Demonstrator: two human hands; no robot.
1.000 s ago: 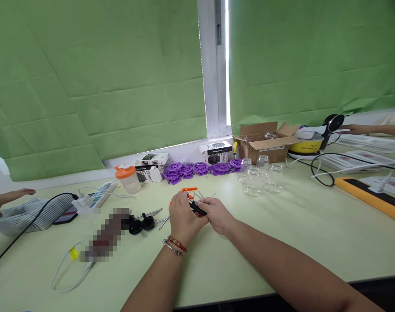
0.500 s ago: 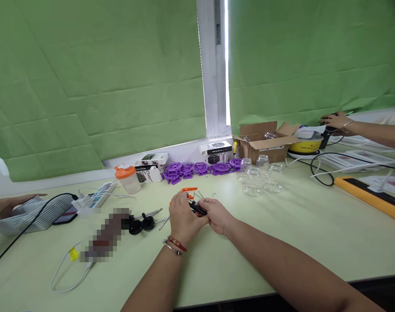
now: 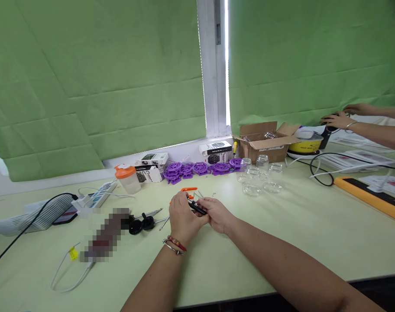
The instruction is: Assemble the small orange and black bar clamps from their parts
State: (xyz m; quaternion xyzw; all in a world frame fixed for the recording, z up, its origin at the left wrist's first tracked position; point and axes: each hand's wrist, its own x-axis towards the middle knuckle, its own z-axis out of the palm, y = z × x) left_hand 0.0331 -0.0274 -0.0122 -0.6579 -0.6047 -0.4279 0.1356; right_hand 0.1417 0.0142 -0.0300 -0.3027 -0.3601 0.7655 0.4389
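Observation:
In the middle of the table my left hand curls its fingers round one side of a small black part. My right hand pinches the same part from the other side, so most of it is hidden and its kind is unclear. Thin metal pieces lie just beyond the fingers. An orange-handled tool lies there too, partly covered by my left hand. To the left are two round black pieces and slim metal rods.
Several purple wheel-shaped pieces line the back, near small printed boxes. Glass jars stand before an open carton. An orange-lidded cup is at left. Another person's hands work at far right, beyond an orange power strip.
My hands stay almost still round the black part. At left, another person's hand has gone from view and the striped grey material lies flatter. A second hand has appeared at far right.

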